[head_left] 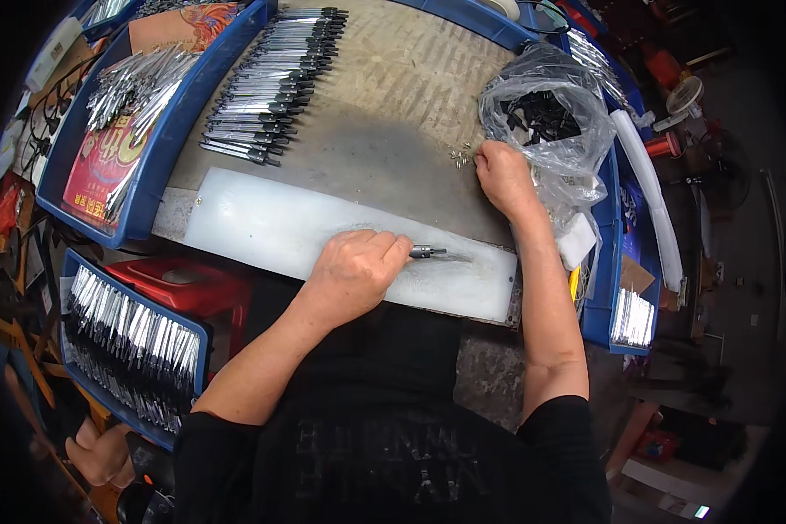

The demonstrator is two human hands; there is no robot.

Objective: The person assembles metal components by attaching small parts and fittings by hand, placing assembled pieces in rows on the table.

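My left hand (358, 269) is closed in a fist on the white plastic board (262, 218). A pen (426, 251) lies in its grip, and only the black end and thin tip stick out to the right. My right hand (504, 175) has its fingers pinched together at the right side of the worktable. Whatever lies between those fingertips is hidden or too small to make out. Small metal bits (459, 158) are scattered just left of them. Beyond and right of this hand sits a clear plastic bag (576, 144) with black parts (546, 118) inside.
Silver pens with black ends (275, 79) lie in a long row on the worktable (393, 61). Blue trays (140, 196) of silver rods stand left and right. Lower left are a filled blue crate (203, 349), a red stool (183, 284) and another person's bare limb (100, 450).
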